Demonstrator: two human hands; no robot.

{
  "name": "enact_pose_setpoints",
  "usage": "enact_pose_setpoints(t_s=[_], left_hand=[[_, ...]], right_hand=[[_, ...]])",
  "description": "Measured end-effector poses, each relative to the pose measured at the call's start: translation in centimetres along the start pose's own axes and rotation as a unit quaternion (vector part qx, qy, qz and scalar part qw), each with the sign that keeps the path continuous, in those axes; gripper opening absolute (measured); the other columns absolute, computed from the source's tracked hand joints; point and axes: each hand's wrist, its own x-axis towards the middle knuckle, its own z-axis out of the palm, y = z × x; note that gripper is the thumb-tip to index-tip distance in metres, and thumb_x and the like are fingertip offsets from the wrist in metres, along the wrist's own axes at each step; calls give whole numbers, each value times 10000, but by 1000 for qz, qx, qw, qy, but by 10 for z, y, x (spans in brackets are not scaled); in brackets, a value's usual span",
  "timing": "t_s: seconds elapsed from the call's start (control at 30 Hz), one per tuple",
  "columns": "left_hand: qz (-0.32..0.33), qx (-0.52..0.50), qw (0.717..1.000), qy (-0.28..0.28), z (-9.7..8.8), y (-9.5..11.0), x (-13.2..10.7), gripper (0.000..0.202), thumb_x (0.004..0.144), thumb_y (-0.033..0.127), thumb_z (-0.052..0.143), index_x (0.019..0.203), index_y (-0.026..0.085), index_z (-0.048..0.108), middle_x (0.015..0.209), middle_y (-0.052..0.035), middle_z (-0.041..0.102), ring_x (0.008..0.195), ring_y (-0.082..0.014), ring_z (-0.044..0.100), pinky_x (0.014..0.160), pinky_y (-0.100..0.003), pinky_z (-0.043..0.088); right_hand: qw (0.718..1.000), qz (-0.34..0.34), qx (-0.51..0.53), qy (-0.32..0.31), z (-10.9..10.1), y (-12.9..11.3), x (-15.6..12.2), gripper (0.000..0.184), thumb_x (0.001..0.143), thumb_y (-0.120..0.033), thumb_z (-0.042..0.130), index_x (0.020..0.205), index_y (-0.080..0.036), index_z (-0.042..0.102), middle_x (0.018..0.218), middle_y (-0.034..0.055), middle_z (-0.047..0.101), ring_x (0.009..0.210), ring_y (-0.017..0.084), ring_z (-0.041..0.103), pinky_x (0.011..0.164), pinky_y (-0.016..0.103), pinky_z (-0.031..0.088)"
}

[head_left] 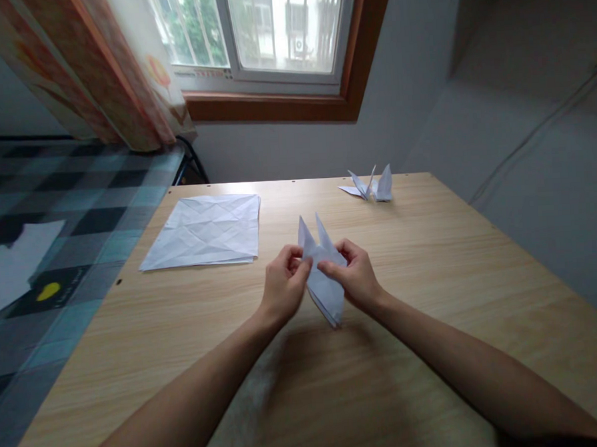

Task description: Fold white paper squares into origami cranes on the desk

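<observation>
Between my hands, above the middle of the wooden table [186, 363], is a folded white origami paper [327, 295]. Two narrow points stick up at its far end, and its layered lower end tapers toward me. My left hand [286, 284] pinches its left edge with thumb and fingers. On the opposite edge, my right hand [356, 274] grips it, the thumb lying on the front face. Parts of the fingers behind the paper are hidden.
Creased white paper sheets [209, 231] lie stacked at the table's far left. A folded paper crane [371, 185] stands near the far right edge. To the left, a checkered bed cover [77, 195] holds more white paper [25, 264]. A window [278, 31] is ahead.
</observation>
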Motion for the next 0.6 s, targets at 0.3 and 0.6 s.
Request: enact_pose_setpoints(t_s=[0.3,0.6], left_hand=[[-17,-113,992,48,0,2,7,253,720,251,713,788,206,474,610,47,586,523,-98,517,504,-188,385],[22,13,999,41,-2,-3,6,194,832,356,637,920,183,639,730,-3,585,596,-120,523,522,-217,400]], right_hand=[[994,39,105,-14,-1,0,4,264,665,-336,819,817,-196,654,748,-27,678,627,129,578,602,245,465],[992,28,120,12,-3,3,7,170,737,-318,649,818,-196,736,747,0,701,711,174,612,692,294,482]])
